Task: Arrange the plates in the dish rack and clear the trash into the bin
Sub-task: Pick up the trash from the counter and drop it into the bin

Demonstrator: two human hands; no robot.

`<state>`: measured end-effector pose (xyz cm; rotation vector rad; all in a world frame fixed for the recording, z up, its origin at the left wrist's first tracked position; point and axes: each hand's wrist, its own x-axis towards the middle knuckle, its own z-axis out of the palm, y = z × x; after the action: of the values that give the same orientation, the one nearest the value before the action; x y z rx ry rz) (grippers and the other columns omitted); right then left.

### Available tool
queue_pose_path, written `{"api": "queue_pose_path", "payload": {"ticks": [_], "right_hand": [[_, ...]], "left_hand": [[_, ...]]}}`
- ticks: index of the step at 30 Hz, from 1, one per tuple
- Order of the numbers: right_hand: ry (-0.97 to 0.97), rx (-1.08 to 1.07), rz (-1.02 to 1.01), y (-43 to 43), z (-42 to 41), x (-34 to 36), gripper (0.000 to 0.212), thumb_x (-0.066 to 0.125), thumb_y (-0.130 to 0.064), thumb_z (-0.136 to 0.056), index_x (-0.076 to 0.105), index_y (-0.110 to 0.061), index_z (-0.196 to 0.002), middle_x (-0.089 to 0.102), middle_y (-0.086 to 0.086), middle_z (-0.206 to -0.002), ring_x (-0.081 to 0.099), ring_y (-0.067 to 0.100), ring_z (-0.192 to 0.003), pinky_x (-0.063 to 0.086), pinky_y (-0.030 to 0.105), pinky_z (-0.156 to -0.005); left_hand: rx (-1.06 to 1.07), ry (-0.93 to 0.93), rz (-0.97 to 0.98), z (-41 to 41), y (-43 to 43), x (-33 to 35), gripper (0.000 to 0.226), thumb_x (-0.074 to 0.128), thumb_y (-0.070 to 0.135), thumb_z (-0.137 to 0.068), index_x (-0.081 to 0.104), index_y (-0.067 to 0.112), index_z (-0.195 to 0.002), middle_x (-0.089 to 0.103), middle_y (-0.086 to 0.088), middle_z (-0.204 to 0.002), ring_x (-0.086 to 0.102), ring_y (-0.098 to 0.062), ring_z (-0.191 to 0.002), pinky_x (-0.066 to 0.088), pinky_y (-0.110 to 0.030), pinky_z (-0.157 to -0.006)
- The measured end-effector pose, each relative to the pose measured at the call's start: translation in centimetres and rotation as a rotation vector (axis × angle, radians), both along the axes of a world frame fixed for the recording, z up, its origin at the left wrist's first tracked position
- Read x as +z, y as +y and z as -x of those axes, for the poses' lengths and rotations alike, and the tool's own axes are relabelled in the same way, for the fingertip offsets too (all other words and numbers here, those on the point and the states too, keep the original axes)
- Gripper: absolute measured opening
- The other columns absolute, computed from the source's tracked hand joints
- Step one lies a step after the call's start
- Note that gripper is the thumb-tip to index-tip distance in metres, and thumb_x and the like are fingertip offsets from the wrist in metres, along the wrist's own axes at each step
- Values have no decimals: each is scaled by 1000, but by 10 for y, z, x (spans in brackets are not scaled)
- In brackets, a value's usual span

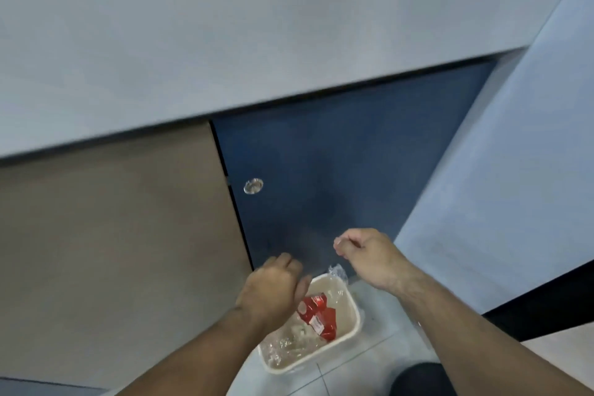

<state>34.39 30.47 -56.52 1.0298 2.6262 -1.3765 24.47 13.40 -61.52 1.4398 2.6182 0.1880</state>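
Observation:
A cream plastic bin (350, 328) with a clear liner stands on the floor against the cabinet. Inside it lie red cartons (316, 312) and crumpled clear plastic (289, 344). My left hand (273, 289) hovers over the bin's left rim, fingers curled downward, and nothing shows in it. My right hand (366, 254) hangs above the bin's far right corner with loosely curled fingers and holds nothing visible. No plates or dish rack appear in this view.
A light blue countertop (225, 42) overhangs a dark blue cabinet door (337, 170) with a round metal pull (253, 185). A beige panel (112, 235) lies to the left. Pale floor tiles (369, 370) surround the bin. A dark shoe (418, 379) shows at the bottom.

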Motion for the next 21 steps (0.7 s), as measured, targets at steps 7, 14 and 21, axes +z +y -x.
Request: {"api": "queue_pose_path", "payload": {"ticks": [7,14,21], "right_hand": [[-3,63,-74,-27,-1,183,21,53,-28,-97,70,-26,-86,71,-10,-85,65,6,-79,53,24,-74],[49,35,-157,-33,-4,359,26,53,-23,-95,67,-17,-74,65,-9,-71,57,8,-68,47,24,-65],[166,-11,-223,-41,-1,451,20,51,-25,-94,66,-26,-82,66,-13,-83,60,5,-77,43,17,-64]], "left_hand": [[-186,76,-195,-11,-12,207,38,27,44,-100,55,23,-114,56,5,-111,53,-14,-99,47,-29,-83],[-292,130,-408,-11,-24,374,25,46,39,-90,60,22,-78,59,5,-75,55,-14,-65,48,-26,-51],[-186,145,-473,10,-39,472,37,37,45,-96,63,21,-105,62,7,-98,59,-14,-85,51,-32,-72]]}}
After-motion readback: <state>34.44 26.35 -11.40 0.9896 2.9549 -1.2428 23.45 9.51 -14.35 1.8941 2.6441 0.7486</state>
